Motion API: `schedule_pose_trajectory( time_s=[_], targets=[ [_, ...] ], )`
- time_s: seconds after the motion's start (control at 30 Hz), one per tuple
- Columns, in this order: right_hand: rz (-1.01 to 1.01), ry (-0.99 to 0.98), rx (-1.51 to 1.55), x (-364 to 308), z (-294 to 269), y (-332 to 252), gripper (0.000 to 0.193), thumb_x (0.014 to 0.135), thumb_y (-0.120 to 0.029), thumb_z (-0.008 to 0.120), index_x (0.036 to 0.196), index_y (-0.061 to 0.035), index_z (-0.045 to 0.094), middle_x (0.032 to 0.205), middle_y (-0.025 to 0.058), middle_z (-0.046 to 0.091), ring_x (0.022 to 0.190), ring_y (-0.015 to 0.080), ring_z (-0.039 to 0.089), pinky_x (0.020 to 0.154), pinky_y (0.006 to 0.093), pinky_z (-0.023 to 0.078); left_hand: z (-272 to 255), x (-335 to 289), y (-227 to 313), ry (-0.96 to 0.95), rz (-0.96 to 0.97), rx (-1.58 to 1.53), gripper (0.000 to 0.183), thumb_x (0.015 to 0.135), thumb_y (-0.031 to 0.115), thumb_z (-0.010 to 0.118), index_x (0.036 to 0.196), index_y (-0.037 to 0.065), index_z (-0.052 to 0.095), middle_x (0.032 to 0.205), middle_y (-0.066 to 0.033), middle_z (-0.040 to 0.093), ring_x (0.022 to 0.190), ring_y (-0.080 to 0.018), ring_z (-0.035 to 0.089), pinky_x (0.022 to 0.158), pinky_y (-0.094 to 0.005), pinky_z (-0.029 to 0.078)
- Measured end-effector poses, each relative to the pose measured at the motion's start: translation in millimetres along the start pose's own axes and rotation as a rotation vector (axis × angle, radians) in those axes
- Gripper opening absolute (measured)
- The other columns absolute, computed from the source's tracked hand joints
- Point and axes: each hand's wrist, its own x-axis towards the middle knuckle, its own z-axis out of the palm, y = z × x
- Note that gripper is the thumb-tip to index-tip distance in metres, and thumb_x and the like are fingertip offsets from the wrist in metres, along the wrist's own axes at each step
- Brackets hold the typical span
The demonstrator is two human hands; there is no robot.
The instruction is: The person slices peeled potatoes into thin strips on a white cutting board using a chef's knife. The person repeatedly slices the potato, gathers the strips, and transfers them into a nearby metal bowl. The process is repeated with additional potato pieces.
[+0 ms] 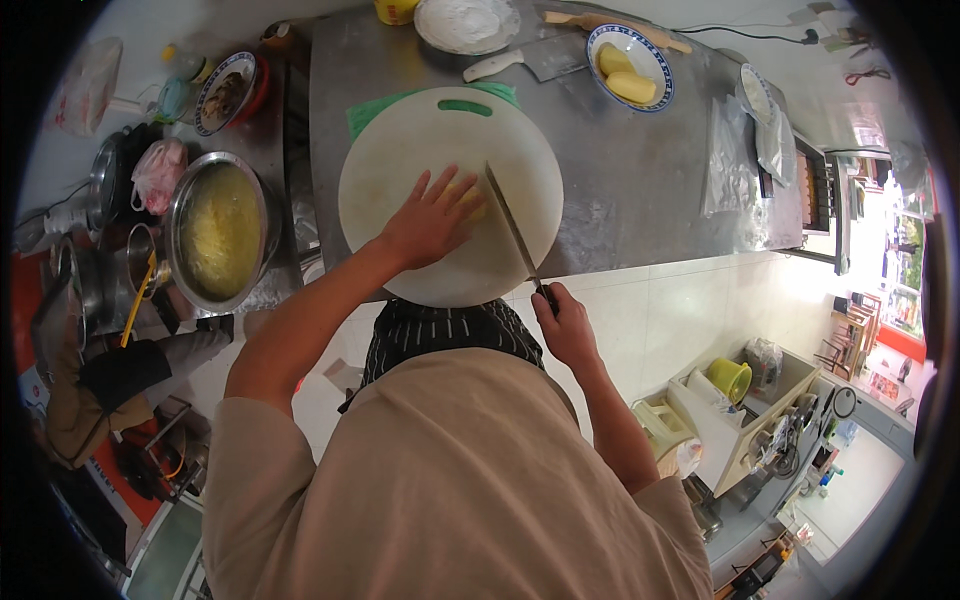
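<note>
A round white cutting board [400, 130] with a green handle slot lies on a green cloth [362, 122]. My left hand [435, 222] rests on it, fingers stretched out and apart, palm down over a pale yellow piece [476, 203]. That piece is mostly covered, and its kind I cannot make out. In my right hand [568, 328], closed round the black handle, is a long narrow knife [512, 222]. Its blade lies over the board, just right of my left fingertips, pointing away from me.
Beyond the board are a plate of white powder [466, 22], a cleaver [535, 64], a rolling pin [620, 30] and a bowl [671, 88] with peeled yellow potatoes [628, 84]. Plastic bags [735, 155] lie right. At left stands a metal basin [262, 245] of yellowish contents.
</note>
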Motion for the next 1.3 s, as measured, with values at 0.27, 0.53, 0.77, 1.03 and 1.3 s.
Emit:
schedule_pose_trajectory(
  time_s=[0.27,0.53,0.77,1.03,1.3],
  targets=[
    [-0.076,-0.003,-0.062,3.0,11.2,6.4,0.029,0.103,-0.029,0.058,0.099,-0.0004,0.053,0.076,0.0162,0.064,0.069,0.0324,0.063,0.066,0.0448,0.049,1.5,-11.0,-8.1,-0.014,0.095,0.013,0.063,0.094,0.03,0.063,0.152,0.015,0.044,0.162,-0.0112,0.033,0.152,-0.0358,0.025,0.122,-0.0584,0.021],
    [-0.072,-0.088,-0.043,0.4,-9.8,13.5,0.029,0.108,-0.03,0.048,0.103,-0.0015,0.049,0.072,0.0171,0.063,0.068,0.0369,0.063,0.065,0.0469,0.048,-5.9,22.4,-14.8,-0.096,0.198,-0.023,0.035,0.085,0.008,0.06,0.119,0.009,0.07,0.115,-0.0057,0.062,0.095,-0.0271,0.056,0.089,-0.0343,0.052],
    [-0.296,-0.062,-0.154,3.9,-4.4,4.7,0.027,0.108,-0.027,0.045,0.112,-0.001,0.051,0.083,0.0302,0.064,0.088,0.0548,0.058,0.073,0.0573,0.044,-4.8,31.3,-11.8,-0.154,0.135,-0.063,0.037,0.088,0.009,0.057,0.123,0.009,0.068,0.123,-0.0064,0.061,0.097,-0.0309,0.058,0.087,-0.0379,0.056],
    [-0.25,-0.177,-0.264,11.6,-18.3,-5.0,0.015,0.099,-0.013,0.044,0.1,0.0017,0.05,0.115,0.029,0.055,0.087,0.0524,0.06,0.076,0.0596,0.049,-11.6,31.9,-7.6,-0.176,0.116,-0.045,0.035,0.09,0.011,0.054,0.122,0.009,0.067,0.125,-0.0061,0.061,0.1,-0.0319,0.059,0.086,-0.0389,0.056],
    [-0.25,-0.096,-0.163,23.6,-9.6,2.0,0.026,0.104,-0.021,0.046,0.117,0.0007,0.053,0.098,0.0298,0.063,0.087,0.0524,0.062,0.074,0.0575,0.048,-11.4,30.7,-11.3,-0.162,0.122,-0.056,0.032,0.09,0.01,0.055,0.119,0.01,0.069,0.126,-0.0055,0.061,0.101,-0.0306,0.059,0.089,-0.038,0.054]
  ],
)
